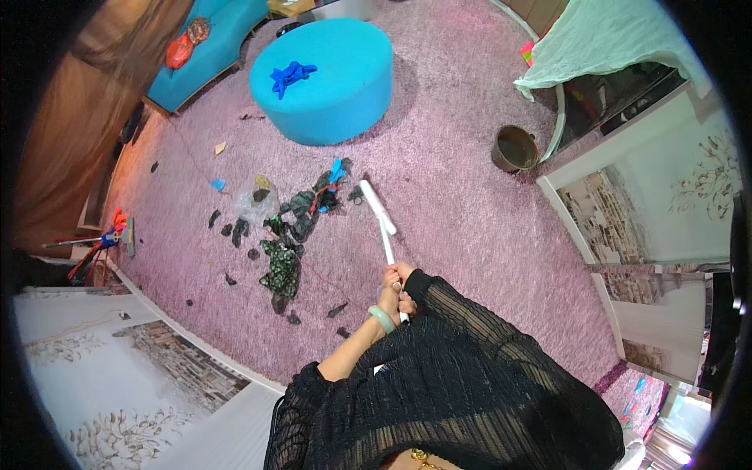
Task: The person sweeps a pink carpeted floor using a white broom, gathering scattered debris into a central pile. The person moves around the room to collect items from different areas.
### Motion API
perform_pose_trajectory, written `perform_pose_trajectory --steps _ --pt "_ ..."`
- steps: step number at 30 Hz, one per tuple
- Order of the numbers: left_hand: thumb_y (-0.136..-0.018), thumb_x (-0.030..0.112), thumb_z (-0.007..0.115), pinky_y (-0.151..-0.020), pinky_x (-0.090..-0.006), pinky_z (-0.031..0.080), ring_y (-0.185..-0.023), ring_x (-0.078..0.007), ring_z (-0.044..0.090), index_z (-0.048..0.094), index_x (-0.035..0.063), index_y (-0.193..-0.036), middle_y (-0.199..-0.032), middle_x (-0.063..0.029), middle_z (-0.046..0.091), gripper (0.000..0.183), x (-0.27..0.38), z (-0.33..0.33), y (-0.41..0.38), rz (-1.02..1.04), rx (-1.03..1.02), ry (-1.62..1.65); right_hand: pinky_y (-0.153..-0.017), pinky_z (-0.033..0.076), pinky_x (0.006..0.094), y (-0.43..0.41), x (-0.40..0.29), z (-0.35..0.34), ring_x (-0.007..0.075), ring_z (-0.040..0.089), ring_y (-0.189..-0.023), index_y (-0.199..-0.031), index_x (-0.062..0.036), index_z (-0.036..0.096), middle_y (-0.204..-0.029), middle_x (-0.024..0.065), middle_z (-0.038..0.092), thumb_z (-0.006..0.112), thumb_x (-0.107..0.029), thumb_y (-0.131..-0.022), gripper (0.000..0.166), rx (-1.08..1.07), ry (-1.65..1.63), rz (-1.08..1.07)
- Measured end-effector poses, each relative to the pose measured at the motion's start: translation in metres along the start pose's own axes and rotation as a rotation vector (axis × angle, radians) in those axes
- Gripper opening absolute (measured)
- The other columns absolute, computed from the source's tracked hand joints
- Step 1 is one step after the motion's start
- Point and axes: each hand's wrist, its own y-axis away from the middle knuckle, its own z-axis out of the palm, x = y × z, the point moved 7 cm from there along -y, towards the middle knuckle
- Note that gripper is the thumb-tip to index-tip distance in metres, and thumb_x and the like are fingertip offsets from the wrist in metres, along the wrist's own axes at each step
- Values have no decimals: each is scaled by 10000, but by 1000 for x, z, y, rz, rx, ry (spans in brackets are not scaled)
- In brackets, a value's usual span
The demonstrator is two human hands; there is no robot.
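Both hands grip a white long-handled tool (386,241) with a crosswise white head that rests on the pink carpet (458,223). My left hand (390,298), with a pale green bangle at its wrist, is closed round the handle near its lower end. Higher up the handle, my right hand (400,272) is closed on it, with a black sleeve cuff behind. Left of the tool's head lie crumpled black bags (302,205), a blue scrap (336,171), a clear plastic bag (257,202) and a dark patterned cloth or bag (281,269). Small dark scraps are scattered round them.
A round blue ottoman (329,76) bears a dark blue cloth (292,76). Behind it at left is a blue sofa (208,47). A brown bucket (514,149) stands by the right edge. At far left is a mop or brush (129,235). Patterned panels (646,205) flank the carpet.
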Motion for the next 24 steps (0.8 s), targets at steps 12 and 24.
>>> perform_pose_trajectory --steps 12,24 --pt "-743 139 379 -414 -271 373 -450 -151 411 474 54 -648 -506 -24 438 160 161 -108 -46 172 -156 -381 -315 217 251 -22 0 70 107 252 -333 -459 -140 257 -398 -12 280 332 -133 -716 268 515 308 -46" --pt "-640 66 428 -400 -278 323 -389 -155 361 396 78 -555 -462 -33 406 91 183 -8 -37 576 -97 -370 -348 248 264 -38 -43 150 133 282 -355 -459 -132 274 -414 2 301 341 -97 -688 242 231 532 120"
